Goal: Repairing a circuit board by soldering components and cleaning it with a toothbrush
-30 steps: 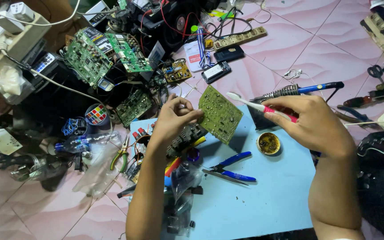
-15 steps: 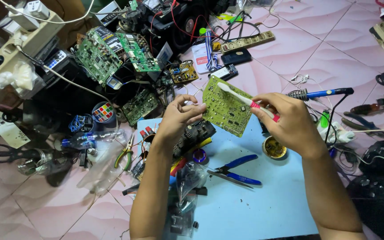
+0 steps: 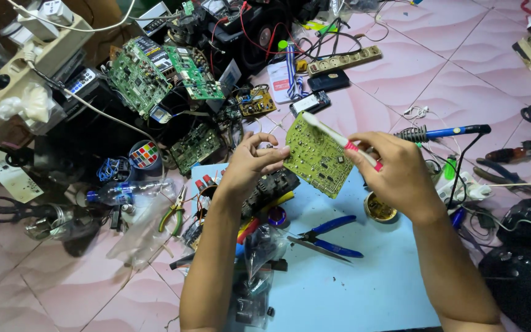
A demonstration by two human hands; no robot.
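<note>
The left hand point(image 3: 250, 163) pinches the left edge of a flat green circuit board point(image 3: 318, 155) with its fingers and thumb; the board is held up in the air, tilted, above the top edge of the light blue mat point(image 3: 364, 283); the right hand point(image 3: 401, 175) is closed around the pink and white handle of a white toothbrush point(image 3: 339, 138), and the brush head lies against the top corner of the board.

On the mat, near its middle, lie blue-handled pliers point(image 3: 327, 240); a small round tin with brown paste point(image 3: 380, 208) sits near the mat's right edge, just under the right hand; a soldering iron with a blue handle point(image 3: 447, 131) lies on the pink tiled floor point(image 3: 462, 67) past the mat's top right corner.

Off the mat's top edge a white and red flat package point(image 3: 281, 80) lies on the floor beside a long cream power strip point(image 3: 345, 60); left of the mat's top left corner stands a small round tin with a lid of many coloured squares point(image 3: 144, 155); a long white label strip point(image 3: 4, 172) lies far to the left.
</note>
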